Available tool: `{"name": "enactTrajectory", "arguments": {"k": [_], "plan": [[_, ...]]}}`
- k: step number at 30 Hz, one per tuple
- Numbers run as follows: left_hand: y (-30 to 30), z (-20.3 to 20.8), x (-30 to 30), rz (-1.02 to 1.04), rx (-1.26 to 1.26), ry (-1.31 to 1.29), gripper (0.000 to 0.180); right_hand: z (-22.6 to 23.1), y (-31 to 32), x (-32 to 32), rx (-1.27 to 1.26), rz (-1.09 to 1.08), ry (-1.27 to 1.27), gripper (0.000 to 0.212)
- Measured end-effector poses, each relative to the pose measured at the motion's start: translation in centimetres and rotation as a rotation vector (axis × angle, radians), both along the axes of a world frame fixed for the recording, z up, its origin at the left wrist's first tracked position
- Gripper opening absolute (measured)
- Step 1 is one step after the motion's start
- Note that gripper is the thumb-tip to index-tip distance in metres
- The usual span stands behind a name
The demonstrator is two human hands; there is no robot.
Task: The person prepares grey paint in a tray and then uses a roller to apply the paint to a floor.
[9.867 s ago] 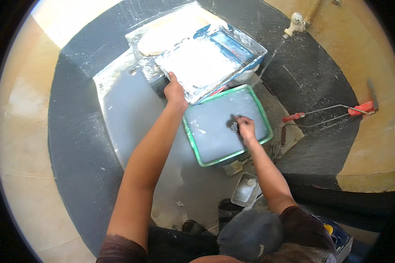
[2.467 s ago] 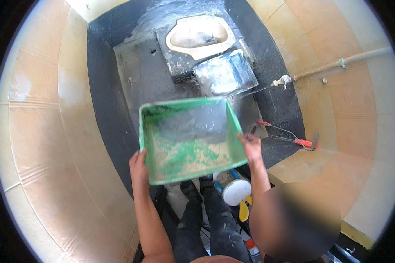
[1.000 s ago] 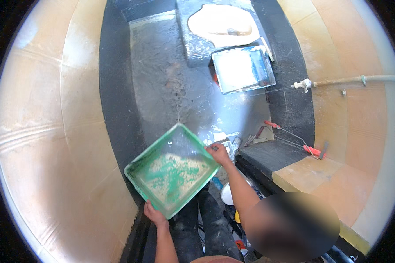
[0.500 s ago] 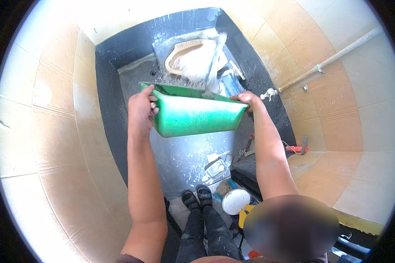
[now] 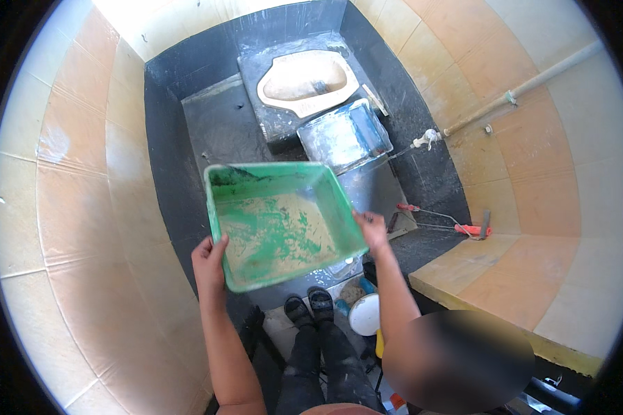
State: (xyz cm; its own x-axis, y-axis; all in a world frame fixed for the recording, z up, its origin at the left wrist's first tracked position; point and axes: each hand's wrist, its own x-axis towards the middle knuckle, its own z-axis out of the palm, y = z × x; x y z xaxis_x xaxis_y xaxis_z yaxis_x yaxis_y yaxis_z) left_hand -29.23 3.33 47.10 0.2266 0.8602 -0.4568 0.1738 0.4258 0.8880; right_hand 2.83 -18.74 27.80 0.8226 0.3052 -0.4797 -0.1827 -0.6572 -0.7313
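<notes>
Both my hands hold a green rectangular plastic tub (image 5: pixel 333 207) in the air over the dark floor, its open top facing up toward me. My left hand (image 5: pixel 210 263) is closed on the near left rim, thumb on the edge. At the right side, my right hand (image 5: pixel 372 232) grips the rim. Pale residue is smeared over the tub's bottom, and no pool of liquid shows in it. Beyond the tub sits a cream squat toilet (image 5: pixel 308 79) on a dark raised step. A blue-and-white smeared square item (image 5: pixel 345 136) rests beside that step.
On the right wall, a white tap (image 5: pixel 429 138) juts out below a pipe (image 5: pixel 540 81). A red-handled roller frame (image 5: pixel 472 230) lies along a dark ledge by that wall. Near my feet stands a round white lid or container (image 5: pixel 365 315). A blurred dark patch covers the lower right.
Half a second ago the tub was tilted away, with water splashing from it over the toilet. Now it is lower, nearer and turned open side up. The splash is gone.
</notes>
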Motion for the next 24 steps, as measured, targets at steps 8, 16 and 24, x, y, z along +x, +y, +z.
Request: {"name": "enactTrajectory", "arguments": {"k": [8, 16, 24], "plan": [[-6.5, -7.1, -9.4, -0.12, -0.052, 0.483, 0.041, -4.2, -12.6, -16.1, 0.207, -0.227, 0.076, 0.034], [-11.7, -14.9, -15.7, -0.189, 0.142, 0.721, 0.04, -3.5, -14.5, -16.6, 0.072, -0.121, 0.019, 0.035], [-13.3, -13.4, -12.1, -0.127, -0.052, 0.532, 0.028, -1.1, -15.7, -12.6, -0.143, 0.059, -0.227, 0.029]]}}
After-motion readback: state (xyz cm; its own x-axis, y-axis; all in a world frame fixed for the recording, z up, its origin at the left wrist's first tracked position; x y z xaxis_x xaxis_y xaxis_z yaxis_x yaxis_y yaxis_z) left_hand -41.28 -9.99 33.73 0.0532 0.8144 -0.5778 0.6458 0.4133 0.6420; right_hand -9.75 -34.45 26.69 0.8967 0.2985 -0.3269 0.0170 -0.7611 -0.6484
